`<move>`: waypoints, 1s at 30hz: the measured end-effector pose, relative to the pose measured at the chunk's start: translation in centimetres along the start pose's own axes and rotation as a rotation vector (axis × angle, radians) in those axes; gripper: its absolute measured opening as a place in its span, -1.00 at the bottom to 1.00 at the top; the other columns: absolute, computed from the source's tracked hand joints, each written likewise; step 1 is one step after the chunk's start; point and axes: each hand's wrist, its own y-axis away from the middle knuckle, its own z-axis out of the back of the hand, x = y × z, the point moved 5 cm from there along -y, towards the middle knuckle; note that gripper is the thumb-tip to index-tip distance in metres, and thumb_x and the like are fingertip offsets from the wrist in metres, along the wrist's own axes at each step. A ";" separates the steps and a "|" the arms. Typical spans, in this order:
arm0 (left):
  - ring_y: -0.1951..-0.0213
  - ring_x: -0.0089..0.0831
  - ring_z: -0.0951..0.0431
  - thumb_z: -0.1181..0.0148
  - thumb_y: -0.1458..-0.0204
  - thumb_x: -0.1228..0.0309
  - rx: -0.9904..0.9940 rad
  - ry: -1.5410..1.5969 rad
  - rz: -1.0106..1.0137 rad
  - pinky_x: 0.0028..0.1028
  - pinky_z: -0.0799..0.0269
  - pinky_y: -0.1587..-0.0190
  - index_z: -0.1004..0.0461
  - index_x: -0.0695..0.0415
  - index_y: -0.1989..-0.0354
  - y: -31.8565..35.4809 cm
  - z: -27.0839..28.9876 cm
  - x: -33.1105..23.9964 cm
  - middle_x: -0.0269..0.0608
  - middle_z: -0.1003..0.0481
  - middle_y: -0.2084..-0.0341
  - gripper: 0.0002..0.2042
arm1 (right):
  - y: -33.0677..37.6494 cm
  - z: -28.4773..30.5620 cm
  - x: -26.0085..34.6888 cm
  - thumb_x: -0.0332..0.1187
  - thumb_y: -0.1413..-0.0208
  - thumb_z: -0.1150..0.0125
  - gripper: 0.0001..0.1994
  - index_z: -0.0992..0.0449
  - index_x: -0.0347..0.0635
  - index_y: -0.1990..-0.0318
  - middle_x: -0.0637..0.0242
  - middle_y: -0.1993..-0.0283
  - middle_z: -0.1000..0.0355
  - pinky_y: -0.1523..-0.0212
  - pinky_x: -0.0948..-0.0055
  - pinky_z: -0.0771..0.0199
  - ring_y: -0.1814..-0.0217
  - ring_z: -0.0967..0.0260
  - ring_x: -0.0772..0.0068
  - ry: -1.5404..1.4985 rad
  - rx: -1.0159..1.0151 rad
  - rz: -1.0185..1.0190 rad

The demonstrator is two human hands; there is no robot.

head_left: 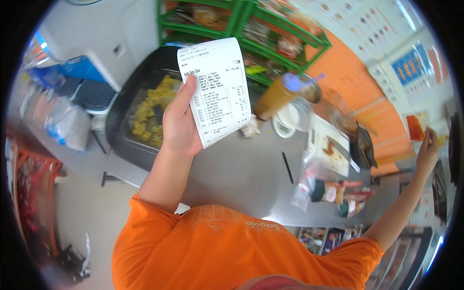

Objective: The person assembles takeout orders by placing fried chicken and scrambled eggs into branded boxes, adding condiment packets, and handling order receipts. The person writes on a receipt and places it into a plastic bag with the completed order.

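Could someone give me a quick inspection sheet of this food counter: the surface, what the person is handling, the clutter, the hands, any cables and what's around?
Surface: grey metal counter, mostly bare in the middle, a few stains.
Job's things: long white printed receipt, held up over the counter.
Clutter: black pen; snack packets; clear plastic bag; white cutting board with a knife; tall bottle with a blue cap; white cup.
Hands: left hand grips the receipt; right hand is stretched to the far right edge, what it touches cannot be told.
Cables: nothing seen.
Surroundings: black tray of yellow fried food; green wire rack of packets; orange wall with picture menus.
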 end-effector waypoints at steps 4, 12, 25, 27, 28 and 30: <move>-0.10 -0.05 -0.41 0.25 -0.27 0.15 0.075 0.069 0.165 -0.06 -0.37 -0.11 -0.10 0.25 -0.25 -1.1 -1.8 7.6 0.04 -0.32 -0.12 -0.50 | 9.8 5.5 -12.6 -0.17 -0.24 -0.01 -0.70 -0.50 -0.15 0.04 0.20 0.21 -0.49 0.21 0.39 -0.41 0.27 -0.42 0.32 0.011 0.056 -0.225; -0.11 -0.12 -0.40 0.20 -0.25 0.15 0.157 0.070 0.288 -0.14 -0.36 -0.13 -0.09 0.26 -0.26 0.0 -6.4 22.5 0.02 -0.31 -0.14 -0.48 | 27.5 5.5 -27.5 -0.26 -0.23 -0.05 -0.74 -0.48 -0.29 0.13 0.09 0.23 -0.49 0.16 0.34 -0.42 0.19 -0.47 0.25 -0.030 0.251 -0.362; -0.11 -0.20 -0.40 0.19 -0.27 0.25 -0.267 -0.267 0.290 -0.23 -0.31 -0.16 -0.18 0.23 -0.22 5.4 -3.5 37.0 -0.07 -0.36 -0.12 -0.58 | 35.9 -11.9 -31.3 -0.48 -0.02 -0.17 -0.89 -0.49 -0.27 0.27 0.13 0.21 -0.47 0.12 0.36 -0.43 0.15 -0.45 0.11 -0.573 0.427 -0.270; -0.10 -0.20 -0.41 0.18 -0.26 0.24 -0.411 -0.375 0.219 -0.23 -0.31 -0.15 -0.18 0.23 -0.21 7.0 -2.4 35.4 -0.07 -0.36 -0.11 -0.58 | 36.1 -14.9 -31.8 -0.47 0.00 -0.20 -0.87 -0.49 -0.28 0.27 0.13 0.18 -0.47 0.10 0.35 -0.43 0.14 -0.44 0.07 -0.761 0.397 -0.227; -0.09 -0.18 -0.42 0.17 -0.26 0.24 -0.463 -0.399 0.190 -0.21 -0.33 -0.14 -0.20 0.24 -0.20 7.8 -2.0 34.6 -0.06 -0.37 -0.10 -0.57 | 37.0 -17.0 -32.0 -0.47 0.00 -0.20 -0.85 -0.49 -0.28 0.25 0.12 0.17 -0.47 0.10 0.34 -0.43 0.14 -0.44 0.06 -0.824 0.439 -0.328; -0.08 -0.17 -0.43 0.17 -0.26 0.23 -0.561 -0.455 0.141 -0.20 -0.34 -0.12 -0.21 0.24 -0.19 9.5 -1.5 33.2 -0.06 -0.38 -0.09 -0.57 | 38.8 -20.8 -32.0 -0.47 0.02 -0.20 -0.81 -0.48 -0.27 0.21 0.11 0.15 -0.47 0.09 0.32 -0.44 0.14 -0.44 0.02 -0.972 0.506 -0.498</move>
